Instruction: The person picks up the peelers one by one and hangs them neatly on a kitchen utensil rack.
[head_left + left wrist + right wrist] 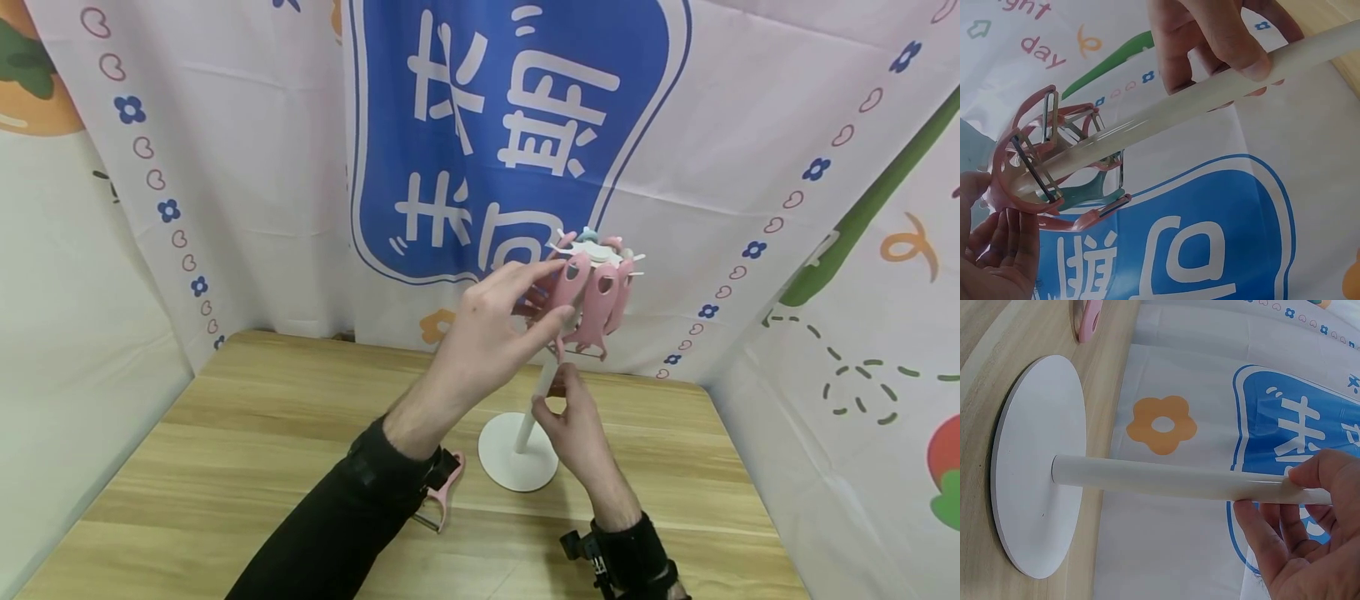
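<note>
A white stand with a round base and a hooked top rises from the table. Pink peelers hang around its top, and the left wrist view also shows a green peeler among them. My left hand pinches the handle of one pink peeler at the left side of the top, its blade end pointing down. Lower down, my right hand grips the white pole between thumb and fingers. Whether the pinched peeler sits on its hook cannot be told.
Another pink peeler lies on the wooden table left of the base, partly covered by my left wrist's band. A white printed curtain with a blue panel hangs right behind the table.
</note>
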The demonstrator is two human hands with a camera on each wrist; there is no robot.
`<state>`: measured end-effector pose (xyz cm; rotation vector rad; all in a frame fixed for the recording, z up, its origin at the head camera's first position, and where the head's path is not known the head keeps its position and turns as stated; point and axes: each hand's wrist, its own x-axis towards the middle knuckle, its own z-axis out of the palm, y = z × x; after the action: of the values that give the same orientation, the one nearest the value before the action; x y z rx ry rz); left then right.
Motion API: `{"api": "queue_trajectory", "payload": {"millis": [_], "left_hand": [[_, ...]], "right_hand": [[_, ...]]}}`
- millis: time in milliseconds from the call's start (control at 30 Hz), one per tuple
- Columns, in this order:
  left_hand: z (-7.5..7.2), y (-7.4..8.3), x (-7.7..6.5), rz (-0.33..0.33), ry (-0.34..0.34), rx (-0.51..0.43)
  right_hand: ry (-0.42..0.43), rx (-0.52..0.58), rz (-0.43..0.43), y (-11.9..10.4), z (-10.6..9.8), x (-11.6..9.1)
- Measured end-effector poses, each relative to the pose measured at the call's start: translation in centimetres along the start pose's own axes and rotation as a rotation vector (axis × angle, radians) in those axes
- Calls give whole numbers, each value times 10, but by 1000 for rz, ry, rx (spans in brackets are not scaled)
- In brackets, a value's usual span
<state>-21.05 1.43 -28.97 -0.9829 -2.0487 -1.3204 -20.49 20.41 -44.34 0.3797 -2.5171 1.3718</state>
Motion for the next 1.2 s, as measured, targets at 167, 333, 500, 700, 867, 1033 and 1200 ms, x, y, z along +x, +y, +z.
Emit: {"api": "queue_trajectory", "payload": {"millis": [167, 333, 500, 700, 867, 1033, 1200], "left_hand": [[2, -3, -1, -16, -5, 12], [3, -4, -2, -33, -8, 1], [2, -6, -4, -31, -6, 0], [-1, -10, -8, -21, 4, 17], [-7, -12, -14, -32, 13, 44], [-12, -16, -24, -50, 8, 72], [-15, -21, -34, -51, -12, 103]], "right_hand": [[7, 0, -7, 0, 0, 0], [2, 6, -11, 1, 0, 0], [1, 6, -16, 1, 0, 0], [1, 1, -15, 1, 1, 0], [0, -2, -5, 0, 1, 0], [0, -10, 8, -1, 1, 0], [-5, -17, 30, -1, 1, 0]]}}
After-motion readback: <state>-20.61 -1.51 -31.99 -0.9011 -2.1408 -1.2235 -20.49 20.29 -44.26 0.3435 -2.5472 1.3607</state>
